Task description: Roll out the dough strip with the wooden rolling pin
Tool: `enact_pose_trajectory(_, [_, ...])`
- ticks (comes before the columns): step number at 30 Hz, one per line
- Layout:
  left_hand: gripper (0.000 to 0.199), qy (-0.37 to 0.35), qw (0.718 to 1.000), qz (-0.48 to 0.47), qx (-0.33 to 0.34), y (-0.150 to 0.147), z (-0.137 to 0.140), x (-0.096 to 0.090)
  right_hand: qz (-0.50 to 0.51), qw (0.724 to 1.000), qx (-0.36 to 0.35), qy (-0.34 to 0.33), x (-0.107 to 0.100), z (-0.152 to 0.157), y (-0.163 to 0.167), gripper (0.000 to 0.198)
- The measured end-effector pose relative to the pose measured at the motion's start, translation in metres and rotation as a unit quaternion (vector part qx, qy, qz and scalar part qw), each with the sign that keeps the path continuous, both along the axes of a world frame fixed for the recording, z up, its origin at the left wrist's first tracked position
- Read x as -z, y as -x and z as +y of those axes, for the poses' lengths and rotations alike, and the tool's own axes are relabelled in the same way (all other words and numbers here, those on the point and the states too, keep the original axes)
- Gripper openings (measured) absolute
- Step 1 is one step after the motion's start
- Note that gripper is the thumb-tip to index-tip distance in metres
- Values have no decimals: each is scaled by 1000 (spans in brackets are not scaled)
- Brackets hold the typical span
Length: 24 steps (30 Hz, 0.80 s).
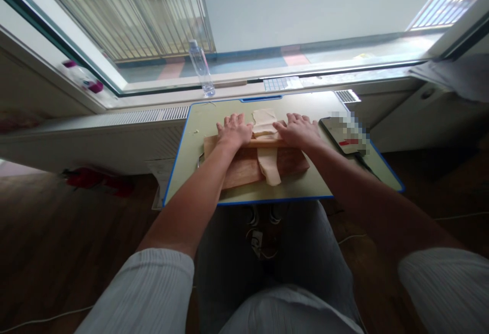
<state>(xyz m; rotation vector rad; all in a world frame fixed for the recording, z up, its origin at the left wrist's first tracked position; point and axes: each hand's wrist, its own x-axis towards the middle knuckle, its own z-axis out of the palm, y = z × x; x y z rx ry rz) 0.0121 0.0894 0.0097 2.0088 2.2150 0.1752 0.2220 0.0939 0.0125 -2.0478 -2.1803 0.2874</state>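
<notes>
The dough [269, 167] is cream, the board [244, 168] reddish brown, the tabletop [204, 119] pale green edged in blue.

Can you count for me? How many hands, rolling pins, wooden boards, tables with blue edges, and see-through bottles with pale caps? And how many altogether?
Hands: 2 (left hand, right hand)
Rolling pin: 1
Wooden board: 1
Blue-edged table: 1
See-through bottle with a pale cap: 1
Total: 6
</notes>
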Motion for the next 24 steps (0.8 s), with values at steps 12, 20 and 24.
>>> enact_pose_trajectory(12, [62, -56, 998, 28, 3, -4, -83, 2, -37, 998, 11, -57, 1, -86, 4, 80])
enact_pose_trajectory(20, [63, -35, 999, 25, 5, -5, -92, -1, -35, 997, 3, -62, 2, -90, 2, 77])
enact_pose_trajectory(24, [65, -9, 1000, 19, -6, -6, -67, -6, -20, 999, -1, -38, 1, -65, 1, 77])
